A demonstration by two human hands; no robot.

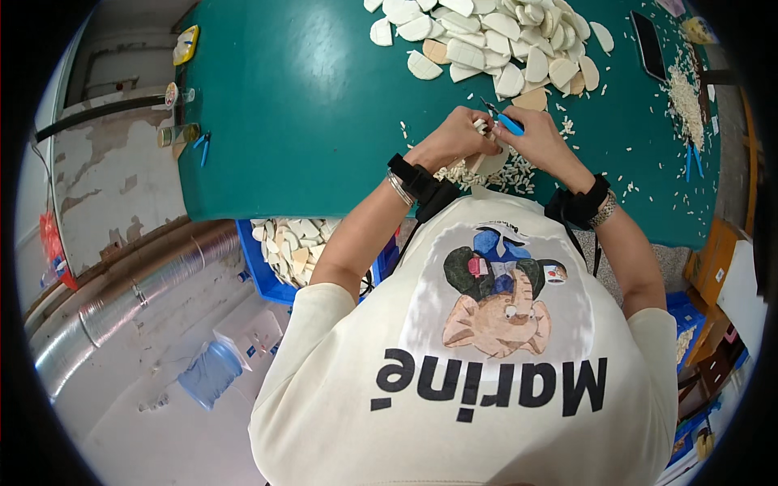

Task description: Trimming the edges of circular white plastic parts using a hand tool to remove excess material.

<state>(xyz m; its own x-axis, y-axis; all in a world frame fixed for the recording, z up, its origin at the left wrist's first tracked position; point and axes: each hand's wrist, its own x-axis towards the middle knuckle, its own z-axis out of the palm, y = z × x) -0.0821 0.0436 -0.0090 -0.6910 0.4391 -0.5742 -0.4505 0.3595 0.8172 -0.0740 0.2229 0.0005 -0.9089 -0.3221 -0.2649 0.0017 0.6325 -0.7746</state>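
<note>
My left hand (pixel 463 134) is closed round a cream half-round piece (pixel 492 161), with small cream strips (pixel 480 126) showing between the fingers. A pair of blue-handled nippers (pixel 510 124) sits in my right hand (pixel 540 139), its dark tip pointing away to the left. Both hands meet close to my body, over the table's near edge. Beneath them lies a scatter of short cut bits (pixel 517 175). Just beyond is a big heap of cream half-round pieces (pixel 486 36), some scored with lines and a few tan. Fingers hide part of the held piece.
The green table (pixel 300 105) carries a phone (pixel 647 44) and a pile of bits (pixel 686 97) at right. Blue-handled tools lie at the left (pixel 204 151) and right (pixel 694 160), near a small jar (pixel 178 134). A blue crate (pixel 256 261) of pieces stands below the left edge.
</note>
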